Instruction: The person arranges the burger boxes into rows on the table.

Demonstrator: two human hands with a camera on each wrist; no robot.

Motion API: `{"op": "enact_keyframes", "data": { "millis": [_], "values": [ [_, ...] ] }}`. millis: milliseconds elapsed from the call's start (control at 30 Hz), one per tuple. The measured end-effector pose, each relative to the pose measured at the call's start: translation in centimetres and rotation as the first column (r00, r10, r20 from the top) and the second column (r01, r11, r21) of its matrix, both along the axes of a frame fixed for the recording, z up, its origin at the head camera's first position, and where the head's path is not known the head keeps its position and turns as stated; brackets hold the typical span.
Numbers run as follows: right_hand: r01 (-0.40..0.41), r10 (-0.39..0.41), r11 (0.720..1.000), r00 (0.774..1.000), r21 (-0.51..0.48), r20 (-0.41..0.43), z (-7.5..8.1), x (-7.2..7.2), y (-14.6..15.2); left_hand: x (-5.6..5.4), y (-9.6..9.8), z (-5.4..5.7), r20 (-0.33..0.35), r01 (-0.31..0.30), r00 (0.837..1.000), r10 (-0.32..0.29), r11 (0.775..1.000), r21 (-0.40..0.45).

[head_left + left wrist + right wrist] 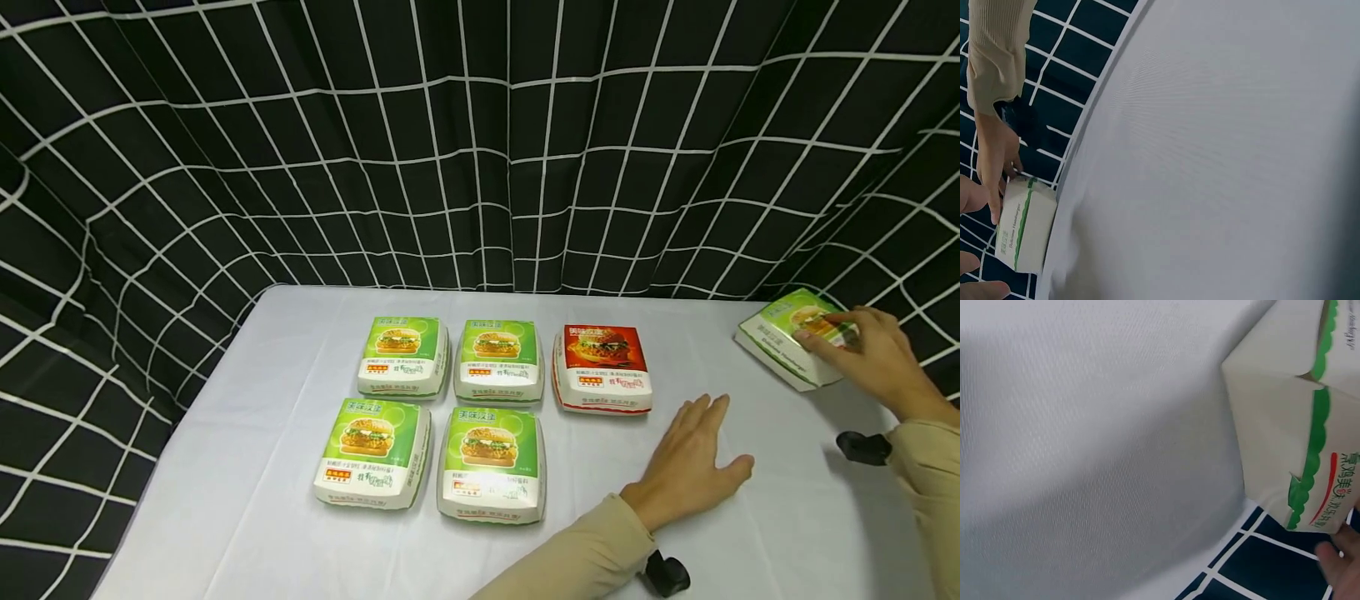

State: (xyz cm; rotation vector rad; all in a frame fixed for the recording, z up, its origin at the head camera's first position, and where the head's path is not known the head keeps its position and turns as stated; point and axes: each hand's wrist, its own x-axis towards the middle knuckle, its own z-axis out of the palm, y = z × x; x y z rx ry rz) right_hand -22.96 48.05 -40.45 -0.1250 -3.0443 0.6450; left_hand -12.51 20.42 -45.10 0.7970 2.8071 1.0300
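At the table's far right corner, my right hand (873, 354) grips a green and white hamburger box (780, 342) from above, thumb and fingers spread over its lid. The box sits at a slant; the right wrist view shows its pale side (1272, 431) with a scalloped green band, fingertips (1335, 559) at its edge. My left hand (686, 467) is low over the white tablecloth, fingers extended, thumb out to the side, holding nothing. Nearest to it is a red hamburger box (600, 367). In the left wrist view only its fingertips (982, 290) show, at the left edge.
Left of the red box stands a green hamburger box (498, 358), with another green box (401, 354) beside it. In front are two more, a green box (491, 462) and a green box (371, 450). A black gridded curtain (510, 167) hangs behind the white table (247, 467).
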Motion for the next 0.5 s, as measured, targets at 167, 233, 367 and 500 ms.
{"op": "enact_keyframes", "data": {
  "millis": [167, 233, 367, 500],
  "values": [
    [-0.002, 0.001, 1.000, 0.998, 0.006, 0.063, 0.2, 0.4, -0.1, -0.1, 0.1, 0.3, 0.003, -0.014, 1.000, 0.014, 1.000, 0.013],
    [-0.017, 0.016, 1.000, 0.996, 0.013, 0.086, 0.3, 0.6, -0.1, -0.1, 0.2, 0.3, 0.010, -0.014, 1.000, 0.014, 1.000, 0.019],
    [-0.078, 0.077, 0.997, 0.994, 0.015, 0.074, 0.2, 1.4, -0.4, -0.1, 0.5, 0.4, 0.016, -0.008, 1.000, 0.007, 1.000, 0.012],
    [-0.137, 0.136, 0.990, 0.991, 0.035, 0.017, -0.1, 2.1, -0.8, -0.2, 0.7, 0.4, 0.016, -0.009, 1.000, 0.009, 1.000, 0.002]
  ]
}}
